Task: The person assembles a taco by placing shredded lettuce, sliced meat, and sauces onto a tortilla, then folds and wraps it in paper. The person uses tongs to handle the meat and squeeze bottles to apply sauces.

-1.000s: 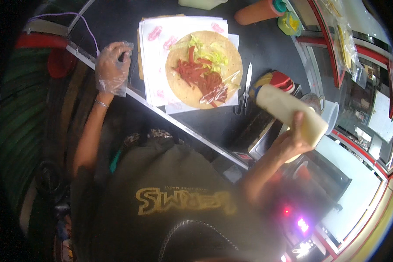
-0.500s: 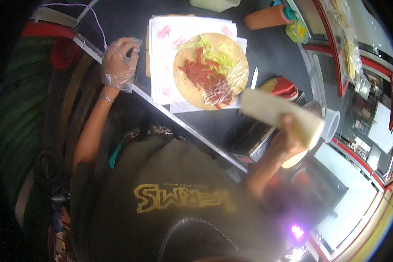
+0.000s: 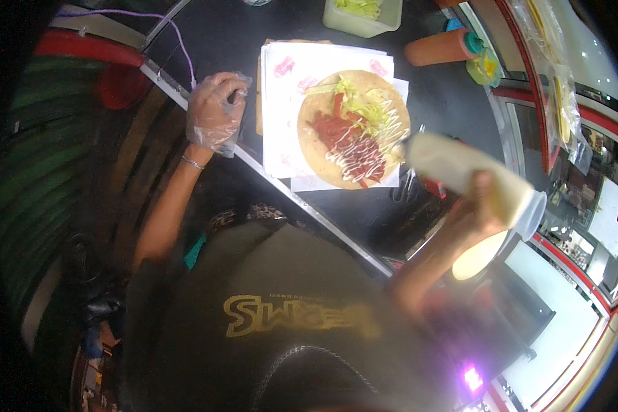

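Right hand (image 3: pixel 477 206) wrapped around a pale squeeze bottle (image 3: pixel 463 175), tilted, nozzle just over the flatbread (image 3: pixel 353 127) edge; white sauce lines on its filling. Flatbread lies on white paper sheets (image 3: pixel 285 103) on the dark counter (image 3: pixel 220 34). Left hand (image 3: pixel 215 113), in a clear glove, loosely curled, resting on the counter edge, holding nothing.

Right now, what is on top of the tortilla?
On the tortilla: lettuce, red strips and white sauce lines. Anything beneath these fillings is covered.

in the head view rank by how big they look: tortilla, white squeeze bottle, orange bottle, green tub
1. tortilla
2. white squeeze bottle, though it is nearer the camera, so unsure
3. orange bottle and green tub look alike; the tub is cut off
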Motion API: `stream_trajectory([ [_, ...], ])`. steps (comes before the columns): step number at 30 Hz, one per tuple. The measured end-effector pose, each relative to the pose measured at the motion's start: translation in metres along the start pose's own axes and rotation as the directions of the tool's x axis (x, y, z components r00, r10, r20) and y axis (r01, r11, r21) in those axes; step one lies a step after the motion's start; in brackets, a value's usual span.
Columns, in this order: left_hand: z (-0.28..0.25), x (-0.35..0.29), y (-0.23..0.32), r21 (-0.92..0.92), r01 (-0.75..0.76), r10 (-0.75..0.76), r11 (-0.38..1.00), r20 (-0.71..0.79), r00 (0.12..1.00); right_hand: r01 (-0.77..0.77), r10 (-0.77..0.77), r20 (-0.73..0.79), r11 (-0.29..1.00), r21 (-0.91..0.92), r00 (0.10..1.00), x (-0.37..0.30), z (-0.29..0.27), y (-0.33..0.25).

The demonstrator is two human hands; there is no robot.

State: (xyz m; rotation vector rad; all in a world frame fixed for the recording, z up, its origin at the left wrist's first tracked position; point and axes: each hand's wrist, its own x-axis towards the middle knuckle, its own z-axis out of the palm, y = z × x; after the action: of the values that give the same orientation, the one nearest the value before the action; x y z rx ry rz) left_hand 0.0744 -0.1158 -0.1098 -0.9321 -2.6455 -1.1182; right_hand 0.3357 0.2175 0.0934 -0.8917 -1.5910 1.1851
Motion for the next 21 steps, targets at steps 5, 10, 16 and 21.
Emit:
stream_trajectory([
  [5,0.001,0.001,-0.003,0.022,-0.006,0.005,1.000,0.012,1.000,-0.006,0.005,0.043,1.000,0.013,0.999,0.003,0.013,0.004],
  [10,0.001,0.002,-0.002,0.023,-0.002,0.002,1.000,0.018,1.000,0.200,-0.181,0.176,0.976,-0.092,0.968,0.005,0.029,0.005],
  [16,-0.001,0.001,-0.001,0.004,-0.005,0.004,1.000,0.024,1.000,0.164,-0.141,0.205,0.982,-0.096,0.969,0.012,0.053,0.008],
  [21,-0.001,0.003,-0.003,0.019,-0.020,0.019,1.000,0.030,0.999,-0.009,0.014,0.102,0.999,-0.048,0.995,0.012,0.068,0.009],
])
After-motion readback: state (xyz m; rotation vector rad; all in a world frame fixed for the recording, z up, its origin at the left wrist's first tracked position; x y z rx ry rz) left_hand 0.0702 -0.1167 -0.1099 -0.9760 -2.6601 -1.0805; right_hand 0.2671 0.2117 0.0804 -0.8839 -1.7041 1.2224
